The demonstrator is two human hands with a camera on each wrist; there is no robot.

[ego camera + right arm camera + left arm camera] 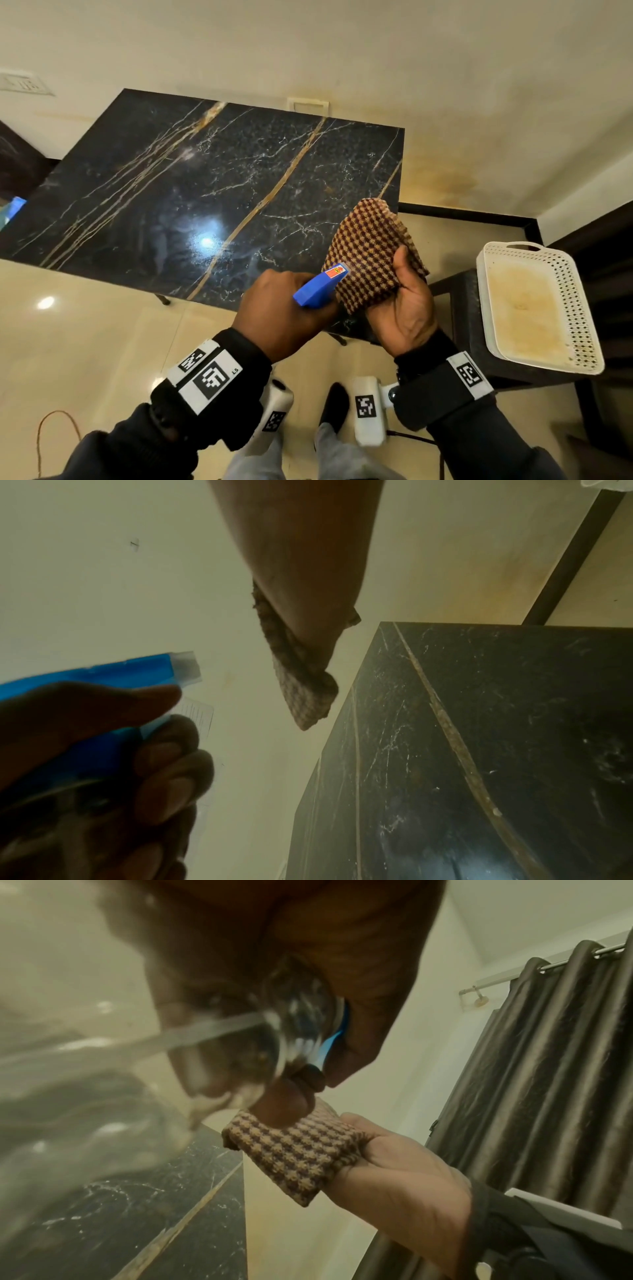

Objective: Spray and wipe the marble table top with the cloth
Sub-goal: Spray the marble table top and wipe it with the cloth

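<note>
The left hand (pixel 281 308) is raised in front of the body, knuckles up, fingers curled around a spray bottle (pixel 320 286) with a blue trigger head, nozzle aimed toward the other hand. Just beside it, the right hand (pixel 406 308) is turned palm up, thumb and fingers pinching a folded brown-and-cream checked cloth (pixel 373 253) that stands up from the palm; the nozzle nearly touches the cloth. Both wrists wear black straps with printed square markers. Below and beyond the hands spreads the dark marble surface (pixel 205 192), glossy, crossed by gold and white veins. Further right of the right hand, a white perforated tray (pixel 582 308) sits on a dark stand.
</note>
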